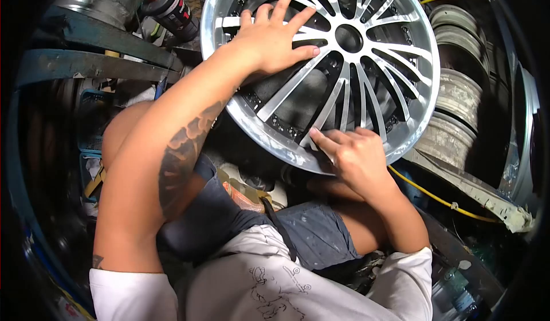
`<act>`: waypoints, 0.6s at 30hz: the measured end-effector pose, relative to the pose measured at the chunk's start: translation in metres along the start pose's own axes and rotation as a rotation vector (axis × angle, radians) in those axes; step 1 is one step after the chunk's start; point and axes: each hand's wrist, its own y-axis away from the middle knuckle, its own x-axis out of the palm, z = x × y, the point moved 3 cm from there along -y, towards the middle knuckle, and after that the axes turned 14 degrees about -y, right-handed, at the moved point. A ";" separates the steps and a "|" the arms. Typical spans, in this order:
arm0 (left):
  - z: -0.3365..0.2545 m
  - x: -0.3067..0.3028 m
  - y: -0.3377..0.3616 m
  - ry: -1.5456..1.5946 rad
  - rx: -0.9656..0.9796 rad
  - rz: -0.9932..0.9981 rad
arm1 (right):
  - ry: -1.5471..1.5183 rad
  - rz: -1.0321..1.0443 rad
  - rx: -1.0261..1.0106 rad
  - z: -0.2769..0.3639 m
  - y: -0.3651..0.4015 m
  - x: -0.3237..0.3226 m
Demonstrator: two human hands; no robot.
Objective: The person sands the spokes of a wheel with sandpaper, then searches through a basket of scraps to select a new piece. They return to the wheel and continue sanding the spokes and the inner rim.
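Note:
A large silver wheel rim (374, 47) with many thin spokes and a round centre hole faces up in front of me. My left hand (272, 34) lies on the spokes left of the hub, its fingers spread and holding nothing. Lower down, my right hand (352, 152) is at the rim's near edge. Its index fingertip touches the inner side by the base of a spoke, and the other fingers are bent. Whether anything is held under them is hidden. Whitish smears mark the rim's lip near my right hand.
A black bottle with a red cap (171, 10) stands at the upper left beside metal bars (114, 37). Several dull rims (455, 97) are stacked on the right. A yellow hose (427, 192) runs behind the wheel. A blue basket (91, 120) is at the left.

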 end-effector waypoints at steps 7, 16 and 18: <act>0.000 -0.001 0.000 -0.009 -0.003 -0.011 | -0.050 -0.019 0.021 0.003 0.003 -0.003; -0.002 0.000 -0.001 -0.011 0.004 -0.069 | 0.030 0.060 0.075 0.006 0.008 -0.010; -0.001 -0.001 0.000 -0.034 -0.003 -0.100 | 0.076 0.006 0.038 0.015 0.006 -0.017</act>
